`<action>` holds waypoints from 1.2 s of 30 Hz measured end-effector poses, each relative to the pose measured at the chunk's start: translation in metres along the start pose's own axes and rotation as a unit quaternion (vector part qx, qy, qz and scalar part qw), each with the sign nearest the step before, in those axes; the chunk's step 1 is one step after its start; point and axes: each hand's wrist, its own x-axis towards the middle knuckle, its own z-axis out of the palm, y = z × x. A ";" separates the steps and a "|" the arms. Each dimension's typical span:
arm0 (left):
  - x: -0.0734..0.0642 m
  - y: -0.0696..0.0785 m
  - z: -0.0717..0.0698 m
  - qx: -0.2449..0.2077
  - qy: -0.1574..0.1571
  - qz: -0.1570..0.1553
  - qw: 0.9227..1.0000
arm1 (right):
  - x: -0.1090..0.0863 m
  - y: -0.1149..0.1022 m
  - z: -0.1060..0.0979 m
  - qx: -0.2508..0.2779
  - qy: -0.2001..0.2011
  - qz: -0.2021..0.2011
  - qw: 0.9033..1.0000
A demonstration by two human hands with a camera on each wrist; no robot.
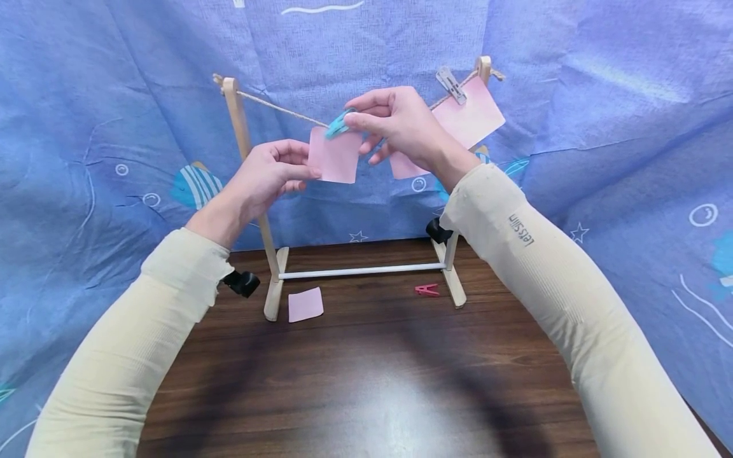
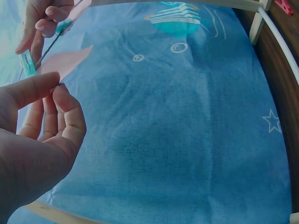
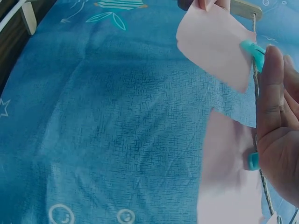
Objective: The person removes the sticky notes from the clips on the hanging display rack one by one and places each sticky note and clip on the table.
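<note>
A pink paper square [image 1: 335,159] hangs at the rope [image 1: 280,109], its top edge under a teal clothespin [image 1: 338,124]. My right hand [image 1: 403,121] pinches that clothespin between thumb and fingers. My left hand [image 1: 275,166] pinches the same paper's lower left part between thumb and fingertips. In the right wrist view, the clothespin's tip [image 3: 248,45] lies over the paper's edge beside the rope. A second pink paper [image 3: 229,182], with another teal clothespin [image 3: 253,161] on it, hangs close by, partly behind my right hand in the head view.
A grey clothespin [image 1: 451,85] holds another pink paper [image 1: 472,114] near the right post. The wooden stand's left post [image 1: 237,121] and white crossbar [image 1: 361,271] frame the work. On the table [image 1: 355,381] lie a pink paper [image 1: 306,305] and a red clothespin [image 1: 427,290].
</note>
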 end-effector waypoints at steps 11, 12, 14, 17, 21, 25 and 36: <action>-0.006 0.008 -0.002 -0.043 -0.002 -0.016 0.999 | -0.001 0.000 -0.005 0.077 0.038 0.002 0.996; -0.007 0.009 -0.002 -0.046 -0.002 -0.016 0.999 | -0.001 -0.001 -0.006 0.089 0.044 0.002 0.995; -0.007 0.009 -0.002 -0.050 -0.002 -0.017 0.999 | -0.002 -0.002 -0.007 0.113 0.057 -0.005 0.992; -0.009 0.008 -0.003 -0.051 -0.004 -0.017 0.999 | -0.004 -0.002 -0.010 0.142 0.068 -0.013 0.987; -0.012 0.006 -0.004 -0.056 -0.004 -0.020 0.998 | -0.010 0.000 -0.012 0.148 0.066 -0.015 0.987; -0.014 0.003 -0.006 -0.058 -0.004 -0.022 0.998 | -0.017 0.003 -0.014 0.161 0.057 -0.006 0.985; -0.027 -0.008 -0.010 -0.090 -0.003 -0.020 0.996 | -0.050 0.016 -0.021 0.145 -0.006 0.025 0.989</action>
